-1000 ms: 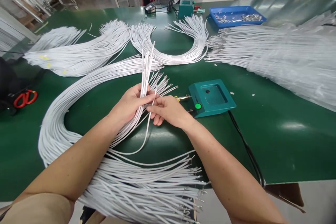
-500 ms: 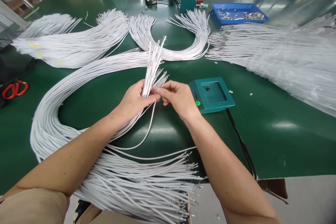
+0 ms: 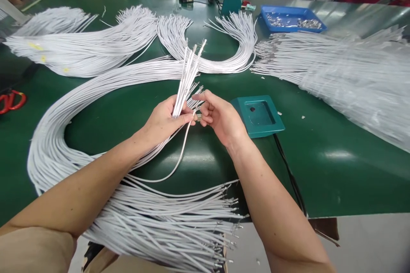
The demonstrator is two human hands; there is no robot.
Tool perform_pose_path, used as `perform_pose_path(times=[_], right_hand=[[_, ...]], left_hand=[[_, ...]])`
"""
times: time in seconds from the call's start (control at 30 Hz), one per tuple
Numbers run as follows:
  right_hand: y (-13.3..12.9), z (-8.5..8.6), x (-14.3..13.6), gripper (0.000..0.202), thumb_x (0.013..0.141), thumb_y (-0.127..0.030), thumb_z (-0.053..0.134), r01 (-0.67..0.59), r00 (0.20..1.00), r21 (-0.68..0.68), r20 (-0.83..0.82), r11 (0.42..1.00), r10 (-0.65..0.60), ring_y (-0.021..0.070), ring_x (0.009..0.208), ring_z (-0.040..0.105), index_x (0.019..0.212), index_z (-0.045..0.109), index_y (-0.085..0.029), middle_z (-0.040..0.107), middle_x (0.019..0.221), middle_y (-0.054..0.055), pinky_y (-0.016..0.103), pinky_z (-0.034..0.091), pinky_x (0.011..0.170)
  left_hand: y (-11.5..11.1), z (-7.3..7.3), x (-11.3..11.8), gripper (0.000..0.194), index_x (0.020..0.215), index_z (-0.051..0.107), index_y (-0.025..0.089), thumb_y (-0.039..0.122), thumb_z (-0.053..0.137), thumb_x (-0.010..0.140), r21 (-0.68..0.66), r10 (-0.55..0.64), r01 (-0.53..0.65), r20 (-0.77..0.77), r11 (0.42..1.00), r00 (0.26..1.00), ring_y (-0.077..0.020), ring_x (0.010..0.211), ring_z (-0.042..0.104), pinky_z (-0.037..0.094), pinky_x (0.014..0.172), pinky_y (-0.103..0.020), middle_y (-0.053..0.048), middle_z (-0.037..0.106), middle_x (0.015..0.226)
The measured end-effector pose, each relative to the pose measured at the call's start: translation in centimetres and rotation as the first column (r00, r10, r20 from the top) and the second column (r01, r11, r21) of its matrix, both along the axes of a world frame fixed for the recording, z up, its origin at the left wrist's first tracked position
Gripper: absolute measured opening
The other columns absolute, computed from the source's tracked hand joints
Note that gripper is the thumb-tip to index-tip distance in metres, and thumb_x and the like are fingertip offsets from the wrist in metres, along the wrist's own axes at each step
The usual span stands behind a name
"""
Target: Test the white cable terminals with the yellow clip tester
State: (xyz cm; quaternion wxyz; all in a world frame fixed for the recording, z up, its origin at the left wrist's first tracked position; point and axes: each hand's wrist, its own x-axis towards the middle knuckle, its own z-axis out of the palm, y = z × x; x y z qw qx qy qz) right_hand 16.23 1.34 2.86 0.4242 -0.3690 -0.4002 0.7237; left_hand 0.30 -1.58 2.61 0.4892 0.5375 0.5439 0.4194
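Above the green tabletop (image 3: pixel 336 187), the left hand (image 3: pixel 162 119) grasps a bundle of white cables (image 3: pixel 187 79) and pinches a separate cable (image 3: pixel 185 145); holding that one near its tip should steady it. Beside it, the right hand's (image 3: pixel 226 121) fingers half curl, their grip unclear.

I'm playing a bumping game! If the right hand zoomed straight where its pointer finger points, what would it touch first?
Probably the white cables sticking up from the left hand, though depth is hard to judge here.
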Motion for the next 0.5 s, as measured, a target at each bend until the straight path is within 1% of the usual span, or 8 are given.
perform_pose_path(times=[0.03, 0.07, 0.17, 0.27, 0.37, 0.5], right_hand=[[-0.01, 0.01, 0.0, 0.035, 0.077, -0.052, 0.068, -0.008, 1.0, 0.003, -0.001, 1.0, 0.008, 0.0065, 0.047, 0.033, 0.08, 0.069, -0.017, 0.038, 0.054, -0.007, 0.024, 0.035, 0.05], [-0.01, -0.03, -0.04, 0.037, 0.076, -0.053, 0.069, -0.019, 1.0, 0.003, 0.001, 1.0, 0.019, 0.0065, 0.047, 0.033, 0.077, 0.069, -0.016, 0.038, 0.053, -0.007, 0.023, 0.034, 0.049], [0.0, -0.35, -0.25, 0.035, 0.074, -0.048, 0.074, -0.069, 0.997, -0.019, 0.013, 0.997, 0.07, 0.0067, 0.048, 0.038, 0.067, 0.064, -0.015, 0.04, 0.053, -0.006, 0.023, 0.033, 0.05], [0.1, -0.62, -0.26, 0.035, 0.072, -0.047, 0.076, -0.12, 0.993, -0.059, -0.029, 0.991, 0.118, 0.0068, 0.05, 0.041, 0.066, 0.063, -0.014, 0.044, 0.055, -0.006, 0.023, 0.035, 0.052], [0.25, -0.7, -0.06, 0.037, 0.069, -0.047, 0.079, -0.145, 0.986, -0.082, -0.096, 0.986, 0.137, 0.0057, 0.051, 0.041, 0.068, 0.065, -0.014, 0.047, 0.057, -0.005, 0.022, 0.036, 0.054], [0.33, -0.71, 0.13, 0.037, 0.067, -0.046, 0.082, -0.161, 0.979, -0.076, -0.135, 0.984, 0.15, 0.0063, 0.055, 0.046, 0.066, 0.064, -0.014, 0.054, 0.062, -0.003, 0.022, 0.039, 0.055]], left_hand=[[-0.05, 0.01, 0.06, 0.024, 0.089, 0.054, 0.016, 0.021, 0.072, 0.075, 0.007, -0.02, 0.02, -0.023, 1.0, 1.0, -0.0162, 0.074, 0.07, 0.055, 0.075, -0.031, 0.0, 0.069, 0.082], [-0.08, 0.0, 0.1, 0.023, 0.09, 0.055, 0.016, 0.021, 0.072, 0.075, 0.018, -0.042, 0.042, -0.041, 0.999, 0.998, -0.0161, 0.074, 0.071, 0.056, 0.076, -0.031, 0.0, 0.069, 0.083], [-0.12, -0.07, 0.17, 0.022, 0.091, 0.057, 0.017, 0.021, 0.072, 0.075, 0.051, -0.072, 0.076, -0.067, 0.996, 0.995, -0.0163, 0.077, 0.071, 0.056, 0.078, -0.032, -0.001, 0.071, 0.089], [-0.04, -0.09, 0.08, 0.02, 0.086, 0.057, 0.017, 0.022, 0.072, 0.075, 0.071, -0.037, 0.045, -0.114, 0.996, 0.993, -0.0168, 0.081, 0.071, 0.056, 0.08, -0.032, -0.002, 0.071, 0.092], [0.06, -0.04, -0.11, 0.019, 0.084, 0.058, 0.018, 0.024, 0.073, 0.075, 0.09, 0.002, 0.015, -0.179, 0.996, 0.984, -0.0177, 0.083, 0.069, 0.054, 0.083, -0.034, -0.002, 0.071, 0.089], [0.04, 0.11, -0.2, 0.02, 0.084, 0.058, 0.018, 0.028, 0.072, 0.075, 0.092, 0.045, -0.028, -0.178, 0.995, 0.983, -0.0194, 0.086, 0.069, 0.052, 0.083, -0.035, -0.003, 0.071, 0.089]])
